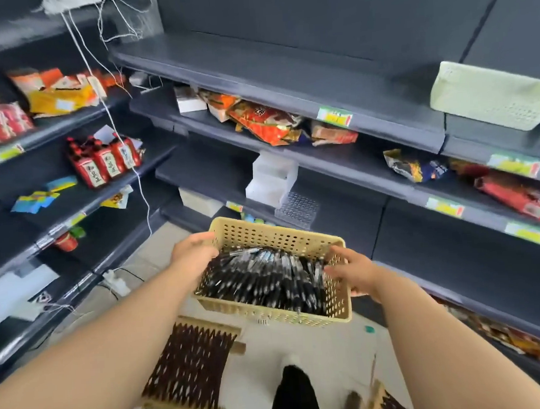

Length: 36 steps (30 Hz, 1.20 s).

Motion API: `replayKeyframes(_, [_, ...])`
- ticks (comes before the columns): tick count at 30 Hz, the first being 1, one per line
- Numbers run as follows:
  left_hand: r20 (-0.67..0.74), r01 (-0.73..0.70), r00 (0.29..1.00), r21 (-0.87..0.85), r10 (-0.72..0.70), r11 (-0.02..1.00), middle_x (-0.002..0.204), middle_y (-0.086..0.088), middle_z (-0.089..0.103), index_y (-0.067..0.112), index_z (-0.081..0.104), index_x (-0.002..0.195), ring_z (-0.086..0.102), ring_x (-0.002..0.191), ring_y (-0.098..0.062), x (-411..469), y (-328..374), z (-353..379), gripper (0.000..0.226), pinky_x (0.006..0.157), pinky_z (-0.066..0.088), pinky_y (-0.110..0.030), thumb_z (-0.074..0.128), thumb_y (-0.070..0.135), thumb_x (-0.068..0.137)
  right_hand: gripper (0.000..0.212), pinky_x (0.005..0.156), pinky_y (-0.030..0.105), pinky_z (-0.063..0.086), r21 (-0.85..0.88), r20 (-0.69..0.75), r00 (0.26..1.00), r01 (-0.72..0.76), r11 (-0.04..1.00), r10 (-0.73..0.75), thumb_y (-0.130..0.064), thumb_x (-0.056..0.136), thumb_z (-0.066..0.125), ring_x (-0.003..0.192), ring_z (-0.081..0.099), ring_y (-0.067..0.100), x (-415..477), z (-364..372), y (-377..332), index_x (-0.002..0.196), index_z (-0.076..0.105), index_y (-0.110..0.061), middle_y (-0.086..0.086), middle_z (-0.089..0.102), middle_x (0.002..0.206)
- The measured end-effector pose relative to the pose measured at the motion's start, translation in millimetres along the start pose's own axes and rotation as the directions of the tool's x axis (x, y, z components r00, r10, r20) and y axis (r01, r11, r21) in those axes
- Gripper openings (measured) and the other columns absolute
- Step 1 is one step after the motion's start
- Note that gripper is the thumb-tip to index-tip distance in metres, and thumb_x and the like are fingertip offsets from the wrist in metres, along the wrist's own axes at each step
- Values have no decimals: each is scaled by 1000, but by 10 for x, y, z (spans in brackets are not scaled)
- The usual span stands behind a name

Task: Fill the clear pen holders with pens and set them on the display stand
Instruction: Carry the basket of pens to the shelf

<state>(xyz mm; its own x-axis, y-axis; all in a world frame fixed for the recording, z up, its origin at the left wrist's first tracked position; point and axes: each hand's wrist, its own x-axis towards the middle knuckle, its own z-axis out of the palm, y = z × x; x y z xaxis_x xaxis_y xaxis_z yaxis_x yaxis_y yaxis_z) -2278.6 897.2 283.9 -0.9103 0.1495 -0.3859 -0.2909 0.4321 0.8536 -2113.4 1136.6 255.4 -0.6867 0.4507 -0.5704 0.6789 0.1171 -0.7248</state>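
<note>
A tan perforated basket [277, 235] full of black pens [267, 277] hangs in the air in front of me. My left hand [193, 256] grips its left rim. My right hand [352, 272] holds its right wall, fingers curled over the edge. Beyond the basket, on a low dark shelf, stands a stepped clear display stand [272, 179]. Beside it lies a clear pen holder tray with a grid of holes [297, 209].
Dark store shelves [286, 86] run left and right, with snack bags [267, 122], red bottles [104, 160] and a pale green basket [489, 96]. Woven stools [190, 367] stand on the tiled floor below the basket. Cords hang at the left.
</note>
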Motion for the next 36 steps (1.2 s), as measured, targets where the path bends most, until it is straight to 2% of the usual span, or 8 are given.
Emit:
replayKeyframes(4, [-92, 122, 988, -58, -127, 991, 114, -16, 65, 23, 65, 114, 60, 104, -33, 604, 397, 372, 45, 77, 43, -27, 58, -4, 79, 57, 93, 40, 46, -76, 114, 992, -37, 996, 45, -29, 89, 60, 110, 57, 24, 844, -460, -429, 140, 35, -37, 5, 56, 128])
replayKeyframes(10, [-109, 89, 990, -36, -93, 995, 108, -13, 66, 21, 68, 107, 61, 101, -30, 1310, 842, 702, 40, 89, 43, -26, 62, -5, 77, 41, 85, 33, 48, -222, 299, 943, -82, 972, 148, -32, 88, 58, 104, 56, 19, 1678, -999, -1022, 128, 49, -37, 4, 60, 122])
replayKeyframes(15, [-148, 114, 981, -83, -125, 990, 74, -11, 61, 16, 69, 97, 50, 61, -17, 1586, 1128, 847, 34, 67, 43, -20, 58, -8, 76, 36, 95, 42, 48, -266, 401, 894, -96, 959, 200, -32, 87, 60, 114, 56, 23, 1950, -1220, -1230, 121, 53, -38, 1, 62, 120])
replayKeyframes(19, [-148, 155, 975, -99, -169, 983, 66, -7, 57, 14, 70, 95, 45, 51, -16, 1791, 1307, 962, 33, 52, 37, -20, 58, -8, 74, 18, 96, 40, 47, -237, 466, 865, -80, 968, 185, -25, 93, 55, 110, 56, 22, 1992, -1395, -1332, 101, 58, -41, 2, 62, 117])
replayKeyframes(24, [-117, 129, 983, -106, -141, 986, 78, -8, 59, 12, 69, 92, 48, 56, -15, 1957, 1479, 1122, 28, 55, 41, -20, 58, -6, 75, 31, 95, 39, 47, -160, 443, 884, -84, 983, 148, -29, 92, 57, 111, 56, 23, 2150, -1571, -1328, 122, 53, -36, 2, 61, 119])
replayKeyframes(28, [-77, 125, 988, -88, -132, 988, 83, -10, 59, 14, 70, 93, 50, 57, -16, 2098, 1554, 1189, 26, 55, 41, -21, 60, -3, 76, 26, 94, 38, 47, -111, 425, 895, -92, 989, 131, -26, 93, 55, 110, 57, 23, 2269, -1611, -1313, 118, 55, -35, 6, 62, 121])
replayKeyframes(32, [-59, 120, 990, -73, -125, 990, 89, -11, 64, 17, 71, 92, 55, 67, -19, 2253, 1553, 1197, 27, 72, 48, -27, 60, -4, 77, 32, 98, 42, 47, -90, 438, 885, -132, 987, 158, -27, 90, 59, 116, 56, 26, 2399, -1597, -1321, 122, 55, -33, 6, 63, 120])
replayKeyframes(36, [-46, 148, 988, -51, -150, 988, 79, -14, 63, 12, 71, 90, 52, 61, -22, 2445, 1510, 1162, 29, 66, 47, -27, 58, -9, 76, 34, 99, 44, 46, -99, 480, 854, -173, 980, 199, -27, 89, 60, 116, 55, 27, 2516, -1500, -1357, 123, 55, -31, 7, 61, 121])
